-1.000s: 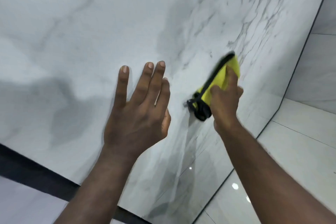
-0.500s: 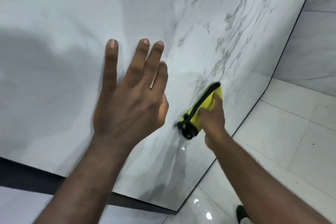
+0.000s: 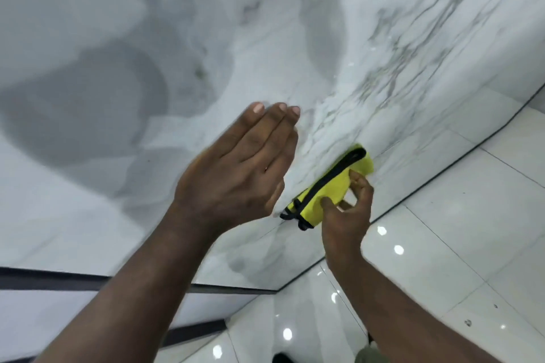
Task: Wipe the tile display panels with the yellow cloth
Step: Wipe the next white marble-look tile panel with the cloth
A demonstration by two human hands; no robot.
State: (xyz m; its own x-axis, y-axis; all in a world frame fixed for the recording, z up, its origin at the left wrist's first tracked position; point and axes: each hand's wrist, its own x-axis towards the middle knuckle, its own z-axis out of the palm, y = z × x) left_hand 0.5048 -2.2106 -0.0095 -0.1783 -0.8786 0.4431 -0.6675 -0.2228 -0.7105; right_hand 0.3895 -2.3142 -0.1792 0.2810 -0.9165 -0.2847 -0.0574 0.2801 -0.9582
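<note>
Setting: a glossy tile display panel [image 3: 206, 38], white with grey veining, is shown filling most of the frame, its lines bent by the wide-angle head camera.
Floor: pale floor tiles [image 3: 457, 230] are seen at the lower right, dotted with bright light reflections [image 3: 398, 249]. They are met by the panel's lower edge along a thin dark line.
Frame: a dark strip [image 3: 88, 278] is seen running under the panel at the lower left.
Cloth: the yellow cloth [image 3: 327, 194], bordered along its upper side by a black trim [image 3: 327, 178], is pressed against the panel low on its right side, just above the floor line.
Right hand: the cloth is gripped by the right hand [image 3: 346, 215], with thumb and fingertips curled onto the yellow fabric and the wrist angled up from the lower right.
Left hand: the left hand [image 3: 236, 174] is held up just left of the cloth, apart from it. Its fingers are straight and closed together, and nothing is held. Whether the palm touches the panel cannot be told.
Arms: 2 bare forearms are seen reaching in from the bottom edge.
Shadow: a broad grey shadow [image 3: 97, 103] is cast across the panel's left half.
Sharpness: the panel's veining and the left fingertips are softened by blur.
</note>
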